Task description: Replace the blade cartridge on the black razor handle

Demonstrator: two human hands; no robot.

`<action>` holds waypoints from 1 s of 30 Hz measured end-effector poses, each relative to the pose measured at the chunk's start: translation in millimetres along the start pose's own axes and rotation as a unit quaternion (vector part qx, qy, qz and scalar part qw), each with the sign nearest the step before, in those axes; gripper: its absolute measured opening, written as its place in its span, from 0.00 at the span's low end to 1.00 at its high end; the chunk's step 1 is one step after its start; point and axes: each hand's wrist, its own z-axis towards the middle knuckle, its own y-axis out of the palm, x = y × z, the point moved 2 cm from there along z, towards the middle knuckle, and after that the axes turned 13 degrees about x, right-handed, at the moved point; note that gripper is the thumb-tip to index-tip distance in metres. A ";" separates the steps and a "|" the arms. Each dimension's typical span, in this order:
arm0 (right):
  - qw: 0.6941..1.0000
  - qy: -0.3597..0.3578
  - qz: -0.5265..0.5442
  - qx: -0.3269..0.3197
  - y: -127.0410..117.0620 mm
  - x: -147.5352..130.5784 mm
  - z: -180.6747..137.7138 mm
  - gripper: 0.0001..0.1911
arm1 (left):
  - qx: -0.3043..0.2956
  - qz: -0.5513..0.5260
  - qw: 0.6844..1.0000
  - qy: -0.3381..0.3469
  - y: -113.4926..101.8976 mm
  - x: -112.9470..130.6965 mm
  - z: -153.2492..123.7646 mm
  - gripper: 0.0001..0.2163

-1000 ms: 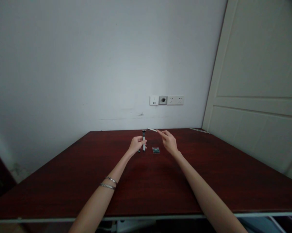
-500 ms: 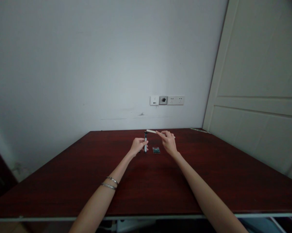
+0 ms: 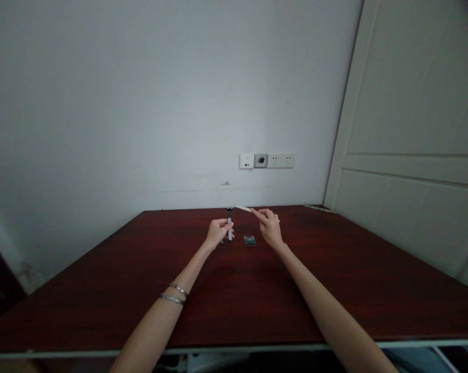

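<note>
My left hand [image 3: 217, 231] is closed round a slim upright razor-like tool [image 3: 229, 227] with a dark head and a pale handle, held just above the dark red table [image 3: 234, 295]. My right hand [image 3: 270, 226] pinches a thin pale stick [image 3: 244, 209] that points left toward the tool's head. The stick's tip is close to the tool's top; I cannot tell whether they touch. A small greenish packet [image 3: 250, 240] lies flat on the table between the two hands. Two bracelets sit on my left wrist [image 3: 173, 293].
The table runs to a white wall with a row of sockets [image 3: 267, 160]. A pale door [image 3: 412, 140] stands at the right. A thin light strip [image 3: 319, 208] lies at the table's far right corner. The table's near edge [image 3: 234, 348] crosses the bottom.
Both hands and the things they hold have only shifted slightly, drifting a little right and then back left. Grips are the same.
</note>
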 end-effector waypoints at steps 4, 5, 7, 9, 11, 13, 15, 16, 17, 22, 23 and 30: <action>1.000 -0.015 0.016 -0.013 5.1 -7.9 0.9 0.24 | -0.010 0.019 1.000 0.004 4.3 -1.4 -1.8 0.11; 1.000 -0.017 0.017 -0.016 5.8 -7.4 0.3 0.25 | -0.009 0.019 1.000 0.005 4.6 -1.5 -1.7 0.11; 1.000 -0.013 0.013 -0.015 5.1 -3.3 -1.1 0.25 | -0.005 0.016 1.000 0.009 3.6 -1.8 -0.6 0.11; 1.000 -0.007 0.007 -0.010 3.0 0.9 -1.7 0.24 | -0.001 0.011 1.000 0.012 1.4 -2.4 1.1 0.11; 1.000 -0.002 0.007 -0.004 1.1 1.0 -0.8 0.23 | -0.001 0.013 1.000 0.015 -0.1 -3.5 2.5 0.11; 1.000 0.000 0.014 0.000 1.0 -3.1 0.7 0.23 | -0.004 0.022 1.000 0.018 0.4 -4.8 2.9 0.11; 1.000 -0.006 0.026 -0.005 2.8 -7.5 1.3 0.23 | -0.010 0.032 0.999 0.025 2.1 -5.7 2.9 0.11; 0.999 -0.008 0.032 -0.009 3.9 -8.2 0.9 0.24 | -0.012 0.034 0.999 0.029 2.8 -6.0 2.9 0.11; 0.999 -0.007 0.035 -0.013 4.9 -7.5 0.1 0.24 | -0.014 0.032 0.999 0.033 3.2 -6.1 3.2 0.11; 0.999 0.019 0.027 0.004 4.4 3.6 -3.6 0.23 | -0.002 0.003 0.999 0.043 -0.5 -6.4 5.7 0.11; 0.999 0.023 0.028 0.011 3.8 3.2 -3.2 0.23 | -0.001 0.003 0.999 0.042 -0.7 -6.6 5.8 0.11; 1.000 0.001 0.023 -0.003 6.3 -6.7 -2.2 0.24 | -0.003 0.037 0.998 0.049 5.0 -8.3 3.2 0.11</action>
